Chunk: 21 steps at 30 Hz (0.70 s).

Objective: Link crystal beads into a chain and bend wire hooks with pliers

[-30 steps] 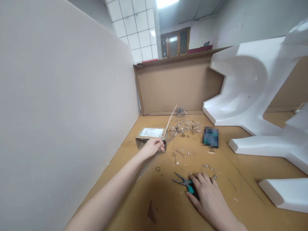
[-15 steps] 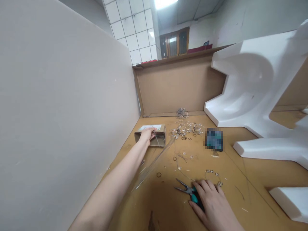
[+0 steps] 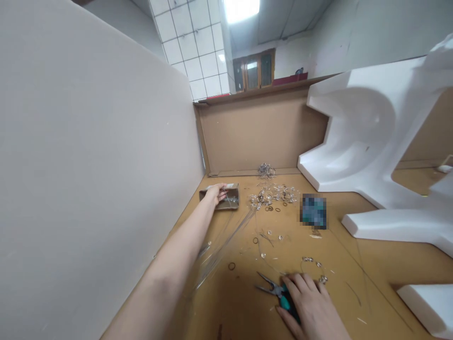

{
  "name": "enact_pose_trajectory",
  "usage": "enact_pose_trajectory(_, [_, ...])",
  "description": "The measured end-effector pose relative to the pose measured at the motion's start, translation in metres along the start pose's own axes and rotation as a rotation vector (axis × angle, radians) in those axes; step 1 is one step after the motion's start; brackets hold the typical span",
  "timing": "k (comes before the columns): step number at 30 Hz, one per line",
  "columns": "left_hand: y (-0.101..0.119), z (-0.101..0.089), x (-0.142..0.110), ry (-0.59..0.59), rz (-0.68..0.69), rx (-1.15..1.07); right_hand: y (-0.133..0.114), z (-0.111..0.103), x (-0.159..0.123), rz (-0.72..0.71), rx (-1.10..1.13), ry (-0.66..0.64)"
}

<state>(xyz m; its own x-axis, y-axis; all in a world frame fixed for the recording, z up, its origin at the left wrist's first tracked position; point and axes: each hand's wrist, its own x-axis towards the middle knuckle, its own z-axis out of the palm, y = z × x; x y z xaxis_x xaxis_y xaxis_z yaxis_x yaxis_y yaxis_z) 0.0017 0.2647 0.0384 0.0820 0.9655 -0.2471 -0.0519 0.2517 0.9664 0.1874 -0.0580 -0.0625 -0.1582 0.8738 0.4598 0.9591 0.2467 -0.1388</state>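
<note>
My left hand (image 3: 215,193) is closed on the upper edge of a small open cardboard box (image 3: 234,192), fingers bent over its opening. Some clear or shiny material shows inside the box. Long thin wire-like strands (image 3: 226,239) lie on the table in front of it. My right hand (image 3: 311,302) wraps the teal-and-black handles of needle-nose pliers (image 3: 271,285), which rest on the table with jaws apart, pointing left. Just beyond its fingers lies a curved wire with clear beads (image 3: 318,264).
Behind the strands lie a pile of small clear and metal pieces (image 3: 272,194) and several dark rings (image 3: 278,209). A pixelated dark item (image 3: 313,211) is to their right. White moulded foam (image 3: 368,226) lines the right, a pale panel (image 3: 106,141) the left, a cardboard wall (image 3: 262,134) the back.
My left hand has moved from the box's right front corner to its upper edge, and the box sits farther back. Strands that stood upright now lie flat. My right hand stays on the pliers.
</note>
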Motion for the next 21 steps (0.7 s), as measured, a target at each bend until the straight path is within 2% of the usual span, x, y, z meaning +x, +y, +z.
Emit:
enact_pose_trajectory(6, [-0.012, -0.005, -0.020, -0.101, -0.118, -0.001, -0.004, -0.006, 0.003, 0.006, 0.008, -0.001])
enact_pose_trajectory(11, [-0.016, -0.007, -0.055, -0.177, -0.139, -0.011, -0.009, -0.010, 0.004, 0.074, 0.068, 0.009])
enact_pose_trajectory(14, [-0.016, -0.006, -0.093, -0.232, -0.044, -0.069, -0.002, -0.018, 0.006, 0.139, 0.202, 0.031])
enact_pose_trajectory(18, [-0.027, 0.007, -0.160, -0.348, 0.119, -0.098, 0.009, -0.042, 0.022, 0.352, 0.550, 0.108])
enact_pose_trajectory(20, [-0.035, 0.017, -0.191, -0.413, 0.181, -0.057, 0.007, -0.060, 0.036, 0.414, 0.778, 0.082])
enact_pose_trajectory(21, [-0.039, 0.023, -0.204, -0.475, 0.286, 0.066, 0.003, -0.069, 0.044, 0.429, 0.853, 0.083])
